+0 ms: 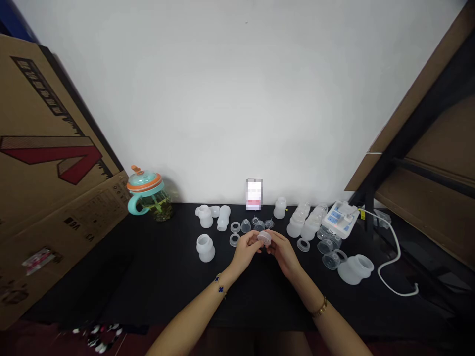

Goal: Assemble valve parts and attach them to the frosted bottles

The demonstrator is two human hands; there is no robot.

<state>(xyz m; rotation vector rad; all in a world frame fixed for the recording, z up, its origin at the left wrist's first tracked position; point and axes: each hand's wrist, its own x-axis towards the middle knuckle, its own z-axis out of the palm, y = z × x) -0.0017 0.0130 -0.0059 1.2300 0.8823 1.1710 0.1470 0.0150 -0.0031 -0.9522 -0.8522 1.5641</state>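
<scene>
My left hand [248, 247] and my right hand [281, 249] meet over the black table. Between their fingertips is a whitish round bottle collar [264, 238], gripped from both sides. Close behind lie clear dome caps [245, 226], clear nipples [269, 224] and two loose rings, one ring [234, 240] just left of my left hand. A wide-necked white bottle [205, 248] stands further left. Beyond my right hand are another ring [303, 244] and a group of translucent bottles [297, 221]. My fingers partly cover the collar.
A lidded teal pitcher [150, 195] stands at the left beside a large cardboard box [55, 188]. A phone [254, 194] leans on the wall. On the right are a white device [340, 219], its cable [397, 247], clear cups [330, 259] and a white bottle [355, 269].
</scene>
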